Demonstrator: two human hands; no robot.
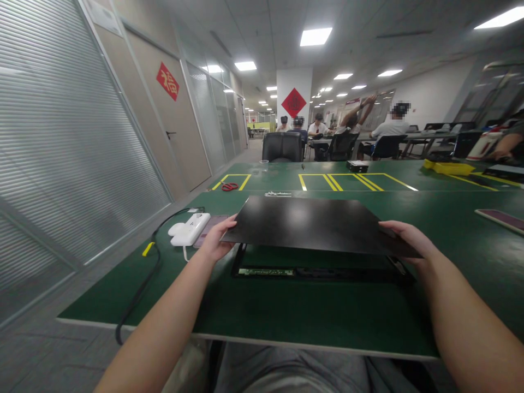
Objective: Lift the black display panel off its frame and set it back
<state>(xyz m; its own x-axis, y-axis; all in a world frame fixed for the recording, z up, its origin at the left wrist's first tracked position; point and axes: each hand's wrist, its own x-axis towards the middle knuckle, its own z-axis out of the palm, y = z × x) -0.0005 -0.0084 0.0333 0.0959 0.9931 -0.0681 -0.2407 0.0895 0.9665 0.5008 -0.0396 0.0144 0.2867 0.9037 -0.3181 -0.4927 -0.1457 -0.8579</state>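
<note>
A thin, flat black panel (303, 221) is held level above the green table, its surface reflecting the ceiling lights. My left hand (219, 237) grips its left edge, thumb on top and fingers below. At the opposite edge, my right hand (409, 238) holds the panel the same way. Under it a black rectangular frame (347, 274) lies on the table, partly hidden by the panel. A green circuit board strip (266, 272) shows along the frame's near side.
Left of my hand are a white power strip (190, 229), a phone (210, 229) and a black cable (149, 273). Red-handled scissors (230, 186) and small pale tools (278, 194) lie farther back. A yellow tray (446, 167) and another phone (501, 219) are at right. People sit beyond.
</note>
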